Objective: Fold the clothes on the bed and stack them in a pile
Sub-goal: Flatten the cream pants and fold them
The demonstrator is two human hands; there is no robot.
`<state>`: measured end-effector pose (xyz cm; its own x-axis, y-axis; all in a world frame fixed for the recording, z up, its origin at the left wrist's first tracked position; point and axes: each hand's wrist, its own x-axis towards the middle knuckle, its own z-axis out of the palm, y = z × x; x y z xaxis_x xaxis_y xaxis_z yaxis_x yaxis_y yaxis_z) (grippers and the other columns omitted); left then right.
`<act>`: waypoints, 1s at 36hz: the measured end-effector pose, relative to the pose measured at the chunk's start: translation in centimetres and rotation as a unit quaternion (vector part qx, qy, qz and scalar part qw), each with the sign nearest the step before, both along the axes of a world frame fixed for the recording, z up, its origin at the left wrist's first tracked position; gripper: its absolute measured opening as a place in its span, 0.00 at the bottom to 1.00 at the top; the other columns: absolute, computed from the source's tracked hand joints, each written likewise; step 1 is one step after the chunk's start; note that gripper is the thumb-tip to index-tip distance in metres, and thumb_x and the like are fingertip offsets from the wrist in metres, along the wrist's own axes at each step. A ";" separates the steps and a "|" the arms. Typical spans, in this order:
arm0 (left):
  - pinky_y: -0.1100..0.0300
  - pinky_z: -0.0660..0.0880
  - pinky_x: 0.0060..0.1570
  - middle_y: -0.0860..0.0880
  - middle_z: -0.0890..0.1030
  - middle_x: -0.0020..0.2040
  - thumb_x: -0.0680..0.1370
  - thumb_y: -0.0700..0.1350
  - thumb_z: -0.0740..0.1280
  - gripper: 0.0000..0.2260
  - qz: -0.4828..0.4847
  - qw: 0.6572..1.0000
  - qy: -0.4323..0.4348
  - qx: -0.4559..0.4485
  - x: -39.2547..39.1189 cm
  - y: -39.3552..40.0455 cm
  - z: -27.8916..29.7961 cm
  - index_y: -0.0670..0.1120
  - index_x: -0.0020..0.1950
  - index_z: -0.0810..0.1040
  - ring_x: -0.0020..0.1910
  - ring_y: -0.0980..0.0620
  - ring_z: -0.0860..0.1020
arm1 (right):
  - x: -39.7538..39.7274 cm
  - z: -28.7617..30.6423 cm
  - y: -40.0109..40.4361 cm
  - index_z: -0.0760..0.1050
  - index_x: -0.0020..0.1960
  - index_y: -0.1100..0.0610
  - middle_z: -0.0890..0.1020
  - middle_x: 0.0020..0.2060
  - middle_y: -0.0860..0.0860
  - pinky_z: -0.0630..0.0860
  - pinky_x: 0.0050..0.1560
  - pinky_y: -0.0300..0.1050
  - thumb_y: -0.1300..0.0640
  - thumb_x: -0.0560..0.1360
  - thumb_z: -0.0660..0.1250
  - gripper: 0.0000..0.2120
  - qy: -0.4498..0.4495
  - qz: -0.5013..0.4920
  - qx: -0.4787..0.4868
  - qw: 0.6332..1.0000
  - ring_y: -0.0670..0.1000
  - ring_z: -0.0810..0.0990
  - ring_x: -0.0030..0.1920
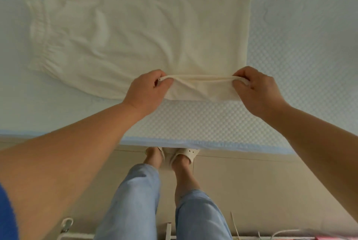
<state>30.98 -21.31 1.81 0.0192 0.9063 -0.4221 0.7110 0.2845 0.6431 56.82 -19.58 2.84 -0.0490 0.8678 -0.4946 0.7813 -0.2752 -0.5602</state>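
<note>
While the cream garment (139, 32) is spread flat across the bed (302, 69), its near edge is lifted slightly off the bedcover and held taut between two hands. The left hand (147, 90) is seen with its fingers (164, 82) curled and its thumb pressed in, so that a bunched corner of the cloth is pinched. The right hand (255, 88) is closed in the same way on the other end of the lifted edge, cloth being gripped between thumb and curled fingers. A straight ridge of fabric is drawn between the two hands, and a short flap hangs below it toward the near side of the bed.

An elastic, gathered waistband (38, 26) is seen at the garment's left end (the garment appears to be a pair of loose trousers or a skirt, though which cannot be told). A straight hem with a folded band (244, 24) is seen at the right end. Soft creases run across the middle of the cloth.

A pale, quilted cover with a light blue border (174, 143) is seen on the bed. Below the bed's edge, blue jeans (135, 201) and pale slippers (186, 153) are seen on a beige floor (251, 181). White cords (238, 228) lie at the bottom right.
</note>
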 end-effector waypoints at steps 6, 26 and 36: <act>0.56 0.59 0.34 0.51 0.69 0.29 0.78 0.53 0.62 0.16 0.041 0.998 0.031 -0.022 0.1 4.1 -0.9 0.43 0.37 0.73 0.34 0.47 0.70 | -0.7 -1.1 3.6 0.70 0.56 0.47 0.73 0.45 0.43 0.68 0.30 0.36 0.48 0.78 0.59 0.08 0.041 -0.140 -0.011 0.989 0.40 0.71 0.39; 0.57 0.60 0.39 0.46 0.77 0.40 0.79 0.58 0.57 0.18 0.081 0.989 0.100 -0.071 -0.1 6.7 -3.6 0.47 0.36 0.67 0.47 0.41 0.76 | -3.5 -1.3 4.3 0.66 0.67 0.54 0.71 0.60 0.51 0.66 0.62 0.51 0.39 0.73 0.62 0.29 -0.156 -0.112 0.060 0.979 0.52 0.69 0.60; 0.46 0.67 0.62 0.40 0.76 0.63 0.74 0.44 0.62 0.17 -0.198 0.962 0.070 0.172 1.4 3.3 -1.5 0.42 0.62 0.77 0.64 0.40 0.73 | -6.4 -2.4 0.6 0.53 0.76 0.51 0.53 0.76 0.52 0.38 0.73 0.50 0.42 0.78 0.43 0.28 -0.167 0.276 0.049 0.945 0.52 0.45 0.75</act>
